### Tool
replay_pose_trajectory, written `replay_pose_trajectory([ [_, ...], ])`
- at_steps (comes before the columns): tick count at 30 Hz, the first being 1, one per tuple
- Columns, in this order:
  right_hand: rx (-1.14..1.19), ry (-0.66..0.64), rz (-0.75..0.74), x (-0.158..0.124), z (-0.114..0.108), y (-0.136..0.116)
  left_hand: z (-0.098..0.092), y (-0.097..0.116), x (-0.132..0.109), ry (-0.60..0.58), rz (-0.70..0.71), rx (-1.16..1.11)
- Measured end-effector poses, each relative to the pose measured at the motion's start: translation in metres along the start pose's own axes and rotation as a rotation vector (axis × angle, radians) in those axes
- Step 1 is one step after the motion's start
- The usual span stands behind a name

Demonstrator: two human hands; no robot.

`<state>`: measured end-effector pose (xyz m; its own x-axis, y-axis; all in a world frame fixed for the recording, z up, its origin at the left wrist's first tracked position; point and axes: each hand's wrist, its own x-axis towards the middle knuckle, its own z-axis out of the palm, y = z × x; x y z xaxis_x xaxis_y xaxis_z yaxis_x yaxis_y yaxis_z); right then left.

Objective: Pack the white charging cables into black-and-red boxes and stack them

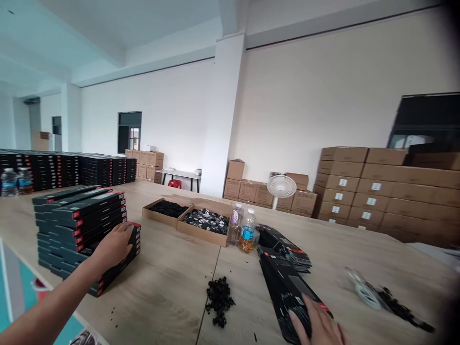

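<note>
On the left, my left hand (114, 244) is closed over the top of a thin black box (135, 231) at the right side of a stack. Several more black boxes with red ends (82, 220) rise just behind and beside it. At the lower right, my right hand (318, 321) lies on a fanned pile of flat black cartons (283, 282), thumb and fingers apart. A second batch of flat black cartons (287, 247) lies behind that pile. Between my hands is a small heap of black plastic pieces (219, 299).
Two open cardboard trays hold small black parts (168, 209) and black-and-white packets (206, 219). Nearby stand two bottles, one with amber liquid (247, 232). A clear plastic bag (364, 290) lies right. Long rows of black boxes (89, 167) stand far left; brown cartons (381, 191) line the wall.
</note>
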<state>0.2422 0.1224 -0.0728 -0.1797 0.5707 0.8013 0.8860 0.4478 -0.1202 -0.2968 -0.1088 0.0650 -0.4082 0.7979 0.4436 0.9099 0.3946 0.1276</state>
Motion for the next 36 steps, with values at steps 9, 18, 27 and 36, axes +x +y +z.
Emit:
replay_pose_trajectory([
  [9,-0.034,0.072,-0.186,-0.006,-0.038,-0.016,0.051,0.230,-0.040,-0.592,0.205,-1.232],
  [18,0.156,-0.007,-0.387,0.012,-0.075,-0.102,0.088,0.334,-0.044,-0.984,-0.138,-2.016],
  [27,0.598,-0.545,-0.007,0.043,0.006,-0.126,0.118,0.269,0.003,-0.435,-0.386,-2.065],
  [36,0.633,-0.701,-0.015,0.030,0.012,-0.147,0.124,0.283,-0.001,-0.479,-0.416,-1.926],
])
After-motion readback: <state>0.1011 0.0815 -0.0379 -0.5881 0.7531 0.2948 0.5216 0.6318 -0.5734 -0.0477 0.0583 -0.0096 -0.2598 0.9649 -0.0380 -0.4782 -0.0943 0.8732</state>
